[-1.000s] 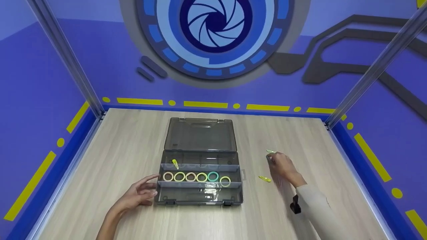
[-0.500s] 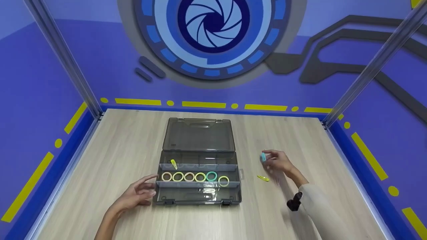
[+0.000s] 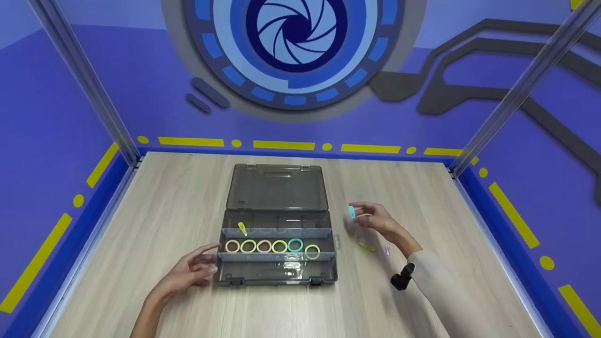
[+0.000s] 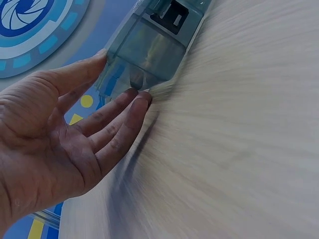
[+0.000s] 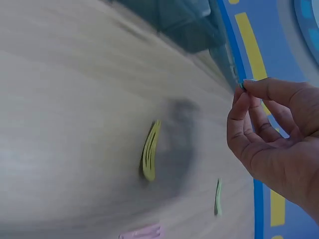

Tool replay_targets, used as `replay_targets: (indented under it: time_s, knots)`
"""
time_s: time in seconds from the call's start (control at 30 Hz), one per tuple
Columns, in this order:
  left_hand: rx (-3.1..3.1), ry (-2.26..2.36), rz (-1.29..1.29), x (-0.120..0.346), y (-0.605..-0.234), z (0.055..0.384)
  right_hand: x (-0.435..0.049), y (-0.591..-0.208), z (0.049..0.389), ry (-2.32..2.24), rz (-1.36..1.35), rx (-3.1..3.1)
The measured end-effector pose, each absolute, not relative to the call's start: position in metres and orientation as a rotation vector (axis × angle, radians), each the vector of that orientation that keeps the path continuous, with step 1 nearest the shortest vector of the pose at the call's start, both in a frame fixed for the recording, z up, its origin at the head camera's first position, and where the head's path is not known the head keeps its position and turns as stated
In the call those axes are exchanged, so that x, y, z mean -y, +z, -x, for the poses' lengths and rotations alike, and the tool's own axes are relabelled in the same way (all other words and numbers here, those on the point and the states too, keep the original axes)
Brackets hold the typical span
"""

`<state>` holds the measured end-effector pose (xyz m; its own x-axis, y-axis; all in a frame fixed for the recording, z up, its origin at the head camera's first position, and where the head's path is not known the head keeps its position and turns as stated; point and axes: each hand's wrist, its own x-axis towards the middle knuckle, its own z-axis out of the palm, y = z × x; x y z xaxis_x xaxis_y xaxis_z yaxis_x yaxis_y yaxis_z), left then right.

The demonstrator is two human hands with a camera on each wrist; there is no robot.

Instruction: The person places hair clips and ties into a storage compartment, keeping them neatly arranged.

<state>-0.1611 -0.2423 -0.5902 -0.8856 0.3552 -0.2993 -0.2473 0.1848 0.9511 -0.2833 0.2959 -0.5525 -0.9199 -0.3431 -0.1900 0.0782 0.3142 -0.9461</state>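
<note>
My right hand (image 3: 378, 219) pinches a light blue snap hair clip (image 3: 352, 212) between thumb and fingertips, above the table to the right of the box. In the right wrist view only a sliver of that clip shows at the fingertips. My left hand (image 3: 185, 271) rests its relaxed fingers against the left side of the grey see-through organizer box (image 3: 277, 283). The lid (image 3: 277, 188) lies back. Several hair ties in cream, yellow and teal, such as the teal hair tie (image 3: 295, 239), stand along the middle compartment. A yellow hair clip (image 3: 242, 228) lies at the rear compartment.
On the table right of the box lie a yellow hair clip (image 5: 150, 152), a pink hair clip (image 5: 142, 232) and a pale green hair clip (image 5: 218, 196). Blue printed walls (image 3: 291, 126) enclose the table's back and sides.
My right hand has lifted the light blue hair clip off the table and carried it leftward, closer to the box. The left hand has stayed at the box's side.
</note>
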Motion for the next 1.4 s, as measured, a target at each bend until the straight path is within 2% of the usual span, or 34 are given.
replay_targets:
  time_s: [0.43, 1.2, 1.4]
  knots:
    - [-2.057, 1.693, -0.180, 0.244, -0.581, 0.166, -0.243, -0.537, 0.292, -1.624, 0.291, -2.195]
    - [-2.039, 1.684, -0.084, 0.236, -0.581, 0.166, -0.163, -0.535, 0.293, -1.667, 0.393, -2.105]
    - [-2.023, 1.700, -0.072, 0.239, -0.582, 0.163, -0.139, -0.540, 0.296, -1.703, 0.515, -2.062]
